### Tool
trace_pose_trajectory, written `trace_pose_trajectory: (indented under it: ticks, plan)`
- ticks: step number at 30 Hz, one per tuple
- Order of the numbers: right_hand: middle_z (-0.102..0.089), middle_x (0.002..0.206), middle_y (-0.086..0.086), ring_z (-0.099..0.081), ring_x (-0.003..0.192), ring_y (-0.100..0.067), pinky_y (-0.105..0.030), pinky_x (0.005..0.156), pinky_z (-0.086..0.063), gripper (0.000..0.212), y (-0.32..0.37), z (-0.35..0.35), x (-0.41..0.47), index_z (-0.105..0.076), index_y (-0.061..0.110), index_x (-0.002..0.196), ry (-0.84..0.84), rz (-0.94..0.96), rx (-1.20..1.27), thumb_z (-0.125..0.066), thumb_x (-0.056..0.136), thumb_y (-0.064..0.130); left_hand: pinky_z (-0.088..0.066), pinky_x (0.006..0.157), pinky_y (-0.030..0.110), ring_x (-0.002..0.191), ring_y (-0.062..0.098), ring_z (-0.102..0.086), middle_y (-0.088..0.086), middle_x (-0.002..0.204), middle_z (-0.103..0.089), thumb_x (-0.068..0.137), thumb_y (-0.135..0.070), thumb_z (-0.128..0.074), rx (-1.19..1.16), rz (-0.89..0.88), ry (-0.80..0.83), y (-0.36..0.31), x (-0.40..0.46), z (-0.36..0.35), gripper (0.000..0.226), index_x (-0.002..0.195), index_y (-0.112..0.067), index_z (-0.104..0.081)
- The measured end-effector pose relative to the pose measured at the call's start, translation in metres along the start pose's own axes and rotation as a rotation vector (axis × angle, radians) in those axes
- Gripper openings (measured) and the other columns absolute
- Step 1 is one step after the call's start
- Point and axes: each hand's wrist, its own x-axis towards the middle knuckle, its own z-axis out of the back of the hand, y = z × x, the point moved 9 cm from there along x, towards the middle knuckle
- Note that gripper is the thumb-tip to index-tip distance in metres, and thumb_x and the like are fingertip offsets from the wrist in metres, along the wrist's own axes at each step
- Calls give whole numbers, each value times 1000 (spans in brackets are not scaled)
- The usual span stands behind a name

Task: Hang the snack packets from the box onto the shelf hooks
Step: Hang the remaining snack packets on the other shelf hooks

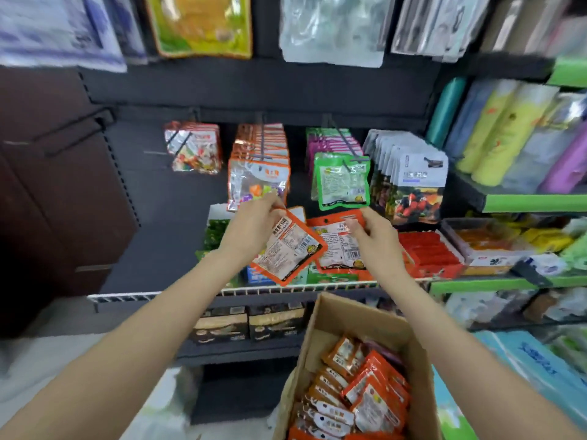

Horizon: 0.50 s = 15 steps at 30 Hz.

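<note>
At centre frame we pinch one orange packet in each hand, left hand [254, 222] and right hand [370, 236], top edges up so their holes can meet the hooks [263, 138] above.

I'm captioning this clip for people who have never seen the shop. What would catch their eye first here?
First the two hands raised mid-frame, each pinching an orange snack packet by its top: the left hand holds a tilted packet, the right hand holds another packet. Behind them, rows of packets hang on the shelf hooks. At bottom right, the open cardboard box holds more orange packets.
</note>
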Motion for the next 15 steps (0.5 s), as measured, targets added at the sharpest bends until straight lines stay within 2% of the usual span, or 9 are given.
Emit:
trace_pose_trajectory:
  ticks: [2,5,9,12,15]
  plan:
    - [-37,56,7,-38,46,-1,-18,48,-28,33,25,-28,11,-38,23,66,55,59,22,-47,97,18,-49,79,37,87,24,-63,5,94,-70,95,-22,-53,33,62,-83,29,-6,34,16,102,-14,-65]
    - [-42,58,8,-41,49,-1,-18,49,-29,22,64,-70,24,-47,18,76,101,134,67,-47,98,20,-52,71,39,76,24,-64,5,81,-68,94,-22,-55,56,127,-168,66,-16,83,11,93,-15,-64]
    - [-46,59,5,-40,49,-4,-18,48,-28,11,108,-122,35,-52,13,88,109,185,84,-48,97,17,-51,72,40,74,25,-64,6,81,-69,94,-23,-55,148,167,-242,108,-27,143,14,95,-14,-65]
    - [-59,71,-4,-51,59,-10,-25,57,-37,7,132,-153,40,-55,14,95,40,170,92,-48,96,13,-52,69,40,68,28,-64,7,77,-67,94,-24,-53,209,171,-191,135,-26,169,16,94,-13,-65]
    - [-51,62,2,-44,51,-8,-20,45,-29,10,150,-172,42,-48,12,87,-82,105,89,-47,96,14,-53,73,40,78,29,-65,7,87,-69,95,-24,-52,266,142,-89,156,-18,178,17,101,-14,-65]
